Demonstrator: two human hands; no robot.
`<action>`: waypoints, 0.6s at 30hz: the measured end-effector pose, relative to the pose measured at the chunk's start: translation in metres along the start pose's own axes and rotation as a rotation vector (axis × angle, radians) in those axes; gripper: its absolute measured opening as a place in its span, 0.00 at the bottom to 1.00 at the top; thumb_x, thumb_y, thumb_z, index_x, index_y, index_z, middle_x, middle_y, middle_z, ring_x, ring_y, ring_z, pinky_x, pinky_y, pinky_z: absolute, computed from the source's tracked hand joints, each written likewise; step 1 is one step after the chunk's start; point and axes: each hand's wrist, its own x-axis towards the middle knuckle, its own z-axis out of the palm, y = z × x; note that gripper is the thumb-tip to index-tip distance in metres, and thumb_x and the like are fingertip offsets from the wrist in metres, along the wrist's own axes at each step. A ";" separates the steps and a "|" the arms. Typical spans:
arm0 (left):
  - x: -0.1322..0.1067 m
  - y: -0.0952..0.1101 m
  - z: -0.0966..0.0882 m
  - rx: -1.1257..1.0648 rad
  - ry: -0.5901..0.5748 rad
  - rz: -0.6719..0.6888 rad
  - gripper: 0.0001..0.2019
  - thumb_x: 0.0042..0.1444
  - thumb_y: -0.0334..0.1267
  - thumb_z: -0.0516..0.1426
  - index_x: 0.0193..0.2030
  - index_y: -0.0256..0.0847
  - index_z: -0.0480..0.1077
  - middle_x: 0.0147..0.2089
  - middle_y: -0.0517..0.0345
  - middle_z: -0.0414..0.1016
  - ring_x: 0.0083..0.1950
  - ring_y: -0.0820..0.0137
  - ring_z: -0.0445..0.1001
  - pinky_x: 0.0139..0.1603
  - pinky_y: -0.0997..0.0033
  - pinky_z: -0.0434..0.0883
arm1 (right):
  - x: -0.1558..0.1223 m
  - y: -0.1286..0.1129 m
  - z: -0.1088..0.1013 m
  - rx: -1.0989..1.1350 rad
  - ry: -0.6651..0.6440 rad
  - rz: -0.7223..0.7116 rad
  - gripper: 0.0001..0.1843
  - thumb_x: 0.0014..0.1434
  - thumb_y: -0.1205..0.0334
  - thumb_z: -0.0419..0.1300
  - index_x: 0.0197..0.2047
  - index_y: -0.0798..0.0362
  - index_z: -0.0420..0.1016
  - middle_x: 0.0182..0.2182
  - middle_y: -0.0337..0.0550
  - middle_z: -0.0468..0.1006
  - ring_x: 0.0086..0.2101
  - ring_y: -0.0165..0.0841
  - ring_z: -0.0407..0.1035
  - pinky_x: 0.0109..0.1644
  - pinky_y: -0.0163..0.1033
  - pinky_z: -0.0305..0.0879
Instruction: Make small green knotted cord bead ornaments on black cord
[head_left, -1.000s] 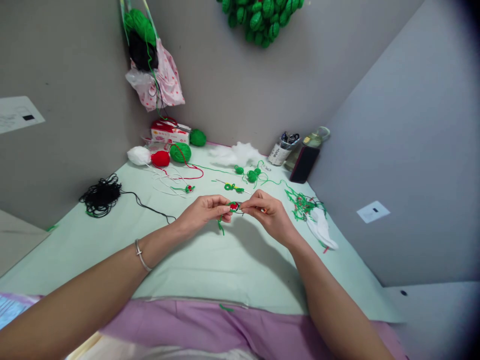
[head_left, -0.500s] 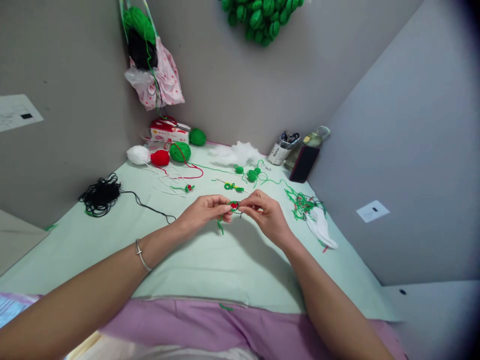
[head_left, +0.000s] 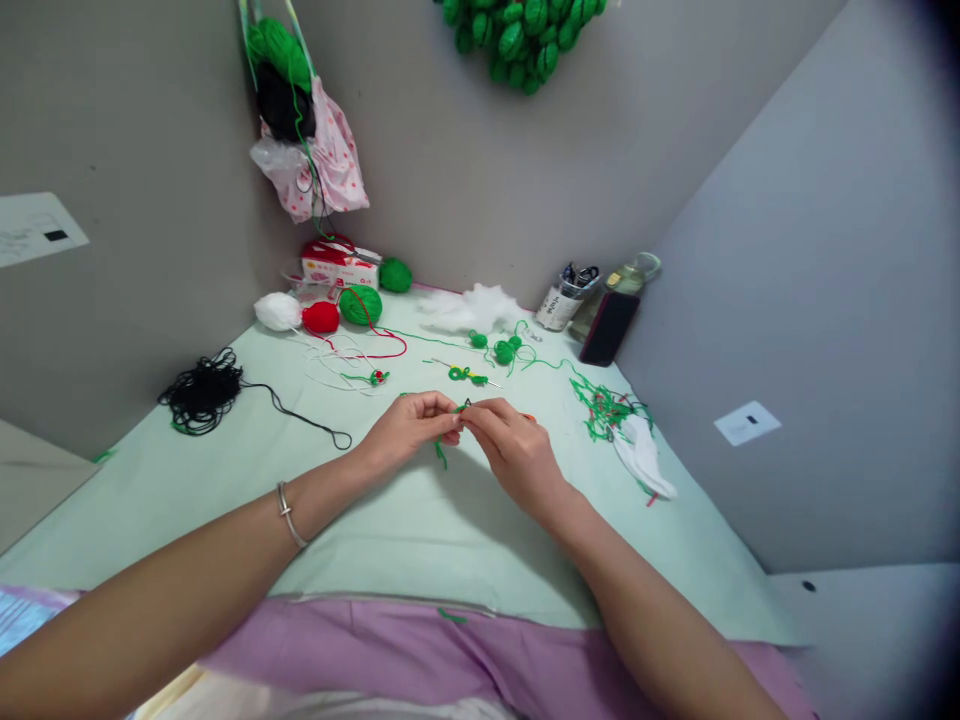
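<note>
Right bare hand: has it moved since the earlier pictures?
Yes. The right bare hand has shifted leftward, away from the dark rectangular phone and toward the left bare hand.

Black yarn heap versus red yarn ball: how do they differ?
The black yarn heap is wide and loose; the red yarn ball is smaller and compact. The red yarn ball sits between a white ball and a green ball; the black yarn heap lies apart. Both rest on the table.

One white yarn ball point(head_left: 278, 312) sits left of one red ball point(head_left: 321, 318), two green balls point(head_left: 360, 306) just right, one box point(head_left: 339, 272) behind; right of that red ball, two hands point(head_left: 416, 422) nearer, one phone point(head_left: 609, 330) farther.
</note>
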 end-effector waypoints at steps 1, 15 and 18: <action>0.000 -0.001 0.000 0.019 0.008 -0.001 0.12 0.51 0.44 0.64 0.32 0.37 0.72 0.30 0.58 0.74 0.34 0.71 0.73 0.42 0.68 0.68 | -0.001 0.001 0.000 -0.050 -0.031 -0.010 0.13 0.68 0.68 0.51 0.44 0.50 0.76 0.42 0.48 0.79 0.38 0.33 0.73 0.35 0.35 0.62; 0.002 0.001 0.002 0.090 0.054 -0.015 0.11 0.47 0.41 0.64 0.28 0.37 0.68 0.28 0.60 0.72 0.33 0.71 0.72 0.39 0.70 0.68 | 0.006 -0.020 -0.019 0.599 -0.017 0.207 0.09 0.68 0.57 0.51 0.40 0.51 0.70 0.36 0.45 0.80 0.29 0.29 0.74 0.32 0.35 0.67; 0.002 0.001 0.001 -0.017 0.055 -0.041 0.13 0.45 0.40 0.66 0.27 0.37 0.66 0.33 0.57 0.76 0.37 0.70 0.75 0.46 0.65 0.71 | 0.011 -0.015 -0.030 0.988 -0.036 0.421 0.11 0.67 0.52 0.53 0.38 0.51 0.64 0.27 0.39 0.77 0.23 0.29 0.72 0.27 0.35 0.66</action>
